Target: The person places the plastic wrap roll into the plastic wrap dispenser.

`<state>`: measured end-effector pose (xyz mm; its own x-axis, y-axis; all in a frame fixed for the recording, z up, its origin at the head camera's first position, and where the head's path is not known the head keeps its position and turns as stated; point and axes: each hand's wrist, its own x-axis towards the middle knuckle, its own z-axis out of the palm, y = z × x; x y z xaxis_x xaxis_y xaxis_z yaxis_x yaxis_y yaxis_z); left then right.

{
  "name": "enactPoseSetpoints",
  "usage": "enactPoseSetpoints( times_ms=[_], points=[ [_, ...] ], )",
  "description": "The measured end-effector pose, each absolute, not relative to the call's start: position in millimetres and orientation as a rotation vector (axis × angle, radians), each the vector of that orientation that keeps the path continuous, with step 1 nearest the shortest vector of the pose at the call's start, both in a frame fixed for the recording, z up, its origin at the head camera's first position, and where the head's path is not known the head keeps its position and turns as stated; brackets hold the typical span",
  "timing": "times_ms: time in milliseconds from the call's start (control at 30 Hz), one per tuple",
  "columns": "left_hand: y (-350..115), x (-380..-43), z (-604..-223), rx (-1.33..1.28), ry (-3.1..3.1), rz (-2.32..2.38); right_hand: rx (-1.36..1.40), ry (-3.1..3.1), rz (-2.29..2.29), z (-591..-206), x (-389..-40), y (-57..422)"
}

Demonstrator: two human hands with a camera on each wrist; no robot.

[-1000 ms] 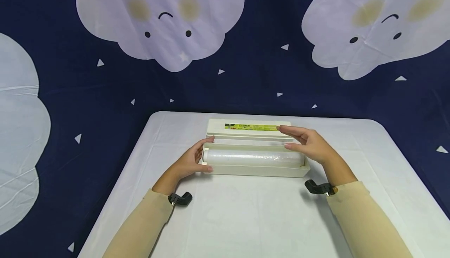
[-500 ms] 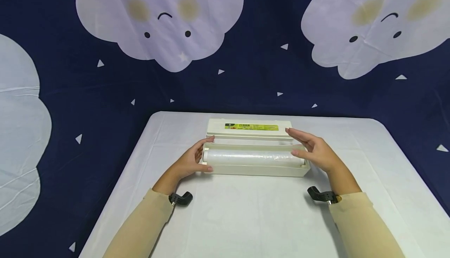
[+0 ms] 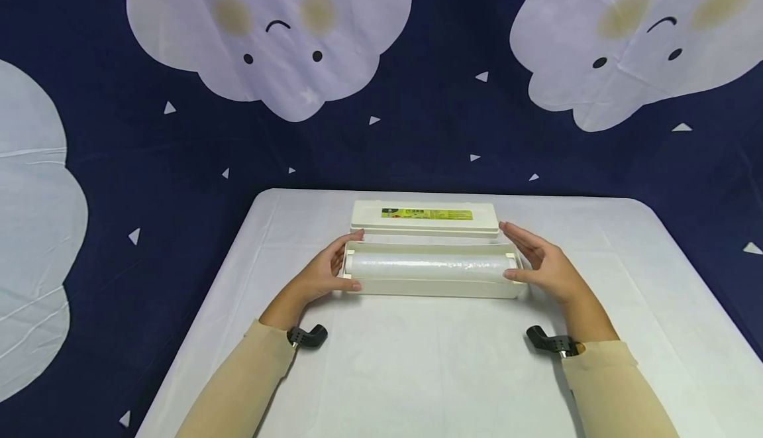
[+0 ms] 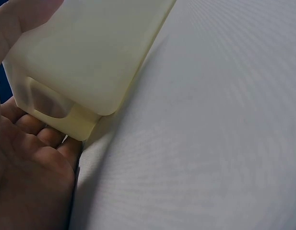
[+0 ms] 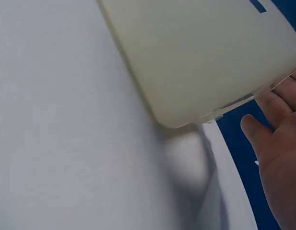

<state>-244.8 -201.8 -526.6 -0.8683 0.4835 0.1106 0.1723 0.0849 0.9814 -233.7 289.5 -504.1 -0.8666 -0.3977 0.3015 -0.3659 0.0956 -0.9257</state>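
An open cream-coloured plastic box (image 3: 435, 288) holds a roll of cling film (image 3: 429, 266) lengthwise. My left hand (image 3: 324, 271) grips the box's left end, thumb on the front wall and fingers behind. In the left wrist view, that thumb (image 4: 35, 12) overlaps the front wall and the fingers (image 4: 49, 136) lie at the end wall. At the box's right end is my right hand (image 3: 545, 267), fingers extended past the back corner and thumb over the rim. Close by the box's end, the right wrist view shows the right hand's fingers (image 5: 272, 108).
Behind the box lies its cream lid (image 3: 366, 216), with a yellow-green label (image 3: 426, 214) on top. A white cloth (image 3: 411, 365) covers the table. Past its far edge hangs a dark blue backdrop (image 3: 441, 146) with clouds. Black wrist cameras (image 3: 310, 336) are strapped to both wrists.
My right hand has moved right and slightly toward me, from over the box's right part to its right end. The left hand keeps its grip; the box's right end has turned very slightly.
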Motion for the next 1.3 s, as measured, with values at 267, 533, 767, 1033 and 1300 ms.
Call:
enactPoseSetpoints(
  times_ms=[267,533,767,1033,1300],
  points=[
    [-201,-245,-527,0.647,2.113,1.868,-0.752,2.287,-1.952,-511,-226,288],
    [-202,-245,-528,0.67,2.108,1.868,-0.66,2.287,-1.975,-514,-218,283],
    [-201,-245,-528,0.67,2.116,1.866,-0.643,2.301,-1.984,-516,-215,283],
    [-201,-244,-527,0.65,2.111,1.871,-0.605,2.348,-1.979,-516,-214,282],
    [-199,-244,-526,0.628,2.114,1.87,-0.595,2.336,-2.009,-518,-214,281]
  ],
)
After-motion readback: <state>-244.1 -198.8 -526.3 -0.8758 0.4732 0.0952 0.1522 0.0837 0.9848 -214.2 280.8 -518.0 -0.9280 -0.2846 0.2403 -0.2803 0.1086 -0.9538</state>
